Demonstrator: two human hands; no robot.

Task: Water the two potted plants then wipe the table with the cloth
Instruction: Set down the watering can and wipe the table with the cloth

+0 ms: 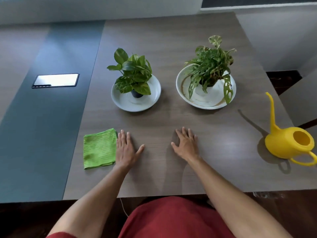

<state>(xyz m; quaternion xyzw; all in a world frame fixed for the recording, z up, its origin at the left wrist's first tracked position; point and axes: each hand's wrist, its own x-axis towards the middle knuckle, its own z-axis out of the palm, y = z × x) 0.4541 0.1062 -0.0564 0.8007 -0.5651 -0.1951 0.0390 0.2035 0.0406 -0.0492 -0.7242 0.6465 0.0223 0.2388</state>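
Both hands lie flat and empty on the table (171, 48): the left hand (126, 149) just beside the folded cloth (99, 148), the right hand (186, 146) with bare wood around it. The watering can (288, 143) stands near the right edge (spout pointing away from the person). Two potted plants (133, 74) (210, 66) stand behind.

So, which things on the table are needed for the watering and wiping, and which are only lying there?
Needed:
yellow watering can
left potted plant
right potted plant
green cloth

Only lying there:
phone on the dark strip

Both hands, left hand and right hand, lie flat and empty.
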